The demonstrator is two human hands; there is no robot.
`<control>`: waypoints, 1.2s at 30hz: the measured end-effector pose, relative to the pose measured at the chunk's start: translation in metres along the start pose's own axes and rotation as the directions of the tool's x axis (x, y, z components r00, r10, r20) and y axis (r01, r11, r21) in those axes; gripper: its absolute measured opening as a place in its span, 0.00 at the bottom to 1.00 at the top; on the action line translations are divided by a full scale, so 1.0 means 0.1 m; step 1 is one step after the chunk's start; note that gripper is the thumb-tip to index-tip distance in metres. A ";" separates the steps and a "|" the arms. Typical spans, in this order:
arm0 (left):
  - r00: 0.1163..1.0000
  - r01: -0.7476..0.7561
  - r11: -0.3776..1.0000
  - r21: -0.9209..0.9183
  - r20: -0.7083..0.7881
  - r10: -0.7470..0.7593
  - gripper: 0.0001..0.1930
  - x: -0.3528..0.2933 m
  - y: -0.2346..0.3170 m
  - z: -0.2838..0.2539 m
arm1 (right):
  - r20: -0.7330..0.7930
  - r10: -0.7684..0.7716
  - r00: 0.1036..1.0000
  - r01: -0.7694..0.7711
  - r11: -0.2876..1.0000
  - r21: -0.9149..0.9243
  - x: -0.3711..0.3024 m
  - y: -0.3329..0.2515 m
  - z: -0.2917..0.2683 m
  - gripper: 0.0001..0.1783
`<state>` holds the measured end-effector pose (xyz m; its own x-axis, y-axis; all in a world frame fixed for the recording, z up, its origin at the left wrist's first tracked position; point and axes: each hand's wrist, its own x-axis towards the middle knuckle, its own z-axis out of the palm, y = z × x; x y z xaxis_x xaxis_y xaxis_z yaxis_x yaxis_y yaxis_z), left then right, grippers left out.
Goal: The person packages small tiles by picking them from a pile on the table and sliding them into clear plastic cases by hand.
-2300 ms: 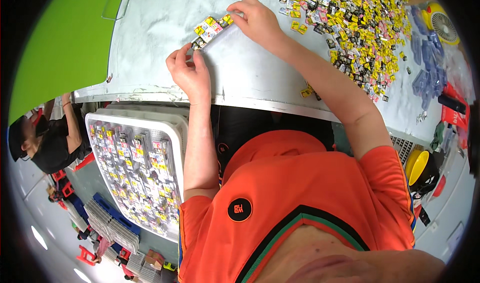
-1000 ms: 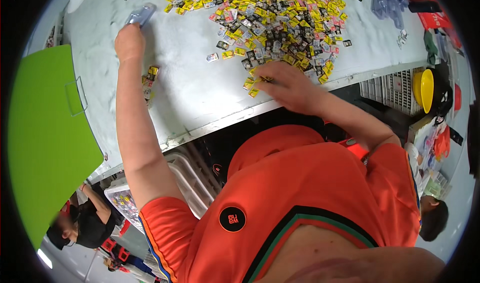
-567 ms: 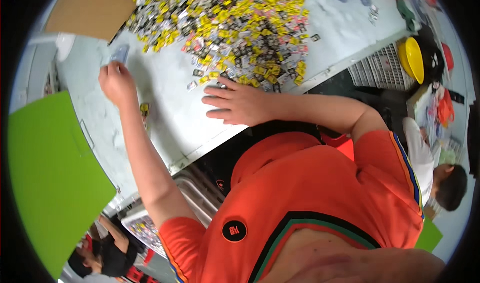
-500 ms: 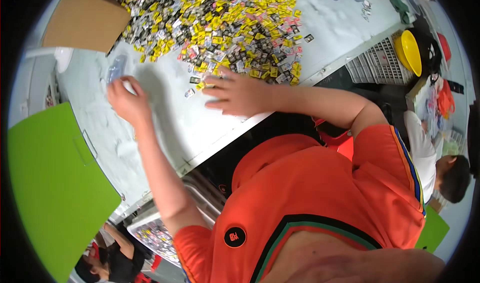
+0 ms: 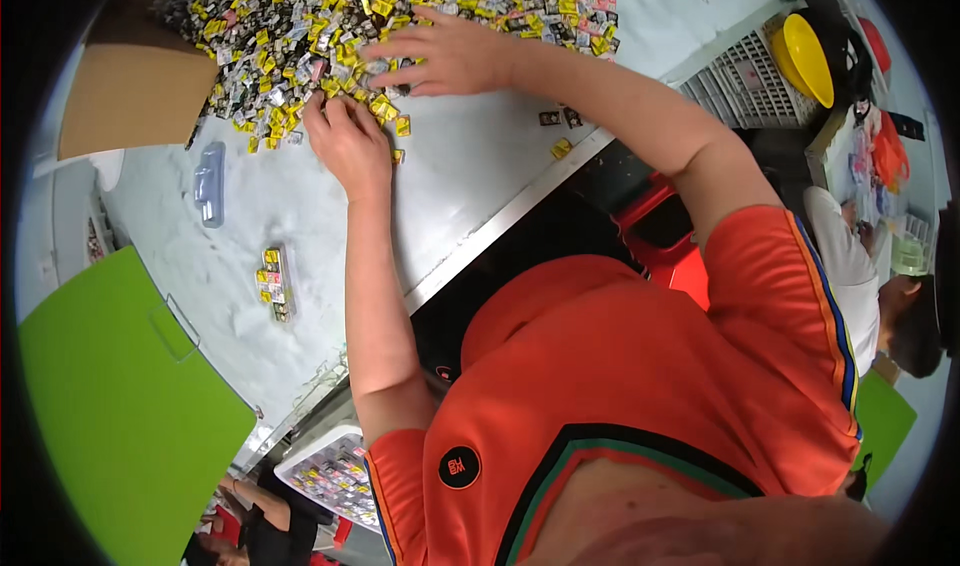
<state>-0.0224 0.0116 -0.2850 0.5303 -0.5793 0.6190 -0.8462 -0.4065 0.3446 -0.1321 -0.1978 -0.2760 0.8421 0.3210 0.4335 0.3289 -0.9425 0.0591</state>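
A large heap of small packaged pieces (image 5: 290,41), yellow, black, white and pink, spreads over the far part of the white table (image 5: 440,181). My left hand (image 5: 352,156) is at the heap's near edge, its bent fingers apart and touching the pieces; its thumb is mostly hidden. To its right, my right hand (image 5: 455,58) lies over the heap with fingers spread, palm down. Left of my hands lies an empty-looking bluish clear plastic holder (image 5: 208,186). Nearer to me, a narrow clear holder (image 5: 284,284) carries several pieces in a row.
A cardboard box (image 5: 135,101) stands at the far left, near a green panel (image 5: 120,396). Grey crates (image 5: 750,86) and a yellow basin (image 5: 803,61) are on the right. Below the table are a red stool (image 5: 665,251) and a white bin of pieces (image 5: 335,481). Other people sit at both sides.
My left hand has moved right and away from me, from the bluish holder to the heap. My right hand has moved farther over the heap. The filled holder has come into view.
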 end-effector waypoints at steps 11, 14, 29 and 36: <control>0.958 0.266 0.961 0.073 0.094 -0.272 0.04 -0.90 0.25 -1.26 | -0.092 -0.042 0.995 0.066 0.959 0.276 0.11 -1.10 -0.24 0.23; 0.962 0.153 0.961 0.231 0.189 -0.198 0.04 -1.19 0.35 -1.38 | -0.038 -0.050 0.998 0.057 0.974 0.218 0.35 -1.24 0.16 0.22; 0.972 0.083 0.967 0.241 0.194 -0.132 0.12 -1.36 0.32 -1.47 | 0.072 0.067 0.995 -0.077 0.987 0.138 0.27 -0.92 0.27 0.24; 0.958 0.040 0.998 -0.040 0.284 -0.027 0.12 -1.26 0.87 -1.29 | -0.203 0.290 0.935 -0.227 0.931 0.285 -0.73 -0.80 -0.54 0.29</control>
<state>-0.1696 0.1405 -0.2424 0.5461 -0.7447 0.3836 -0.8256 -0.4008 0.3972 -0.2430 -0.1512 -0.2637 0.7958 0.0080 0.6055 0.2372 -0.9241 -0.2996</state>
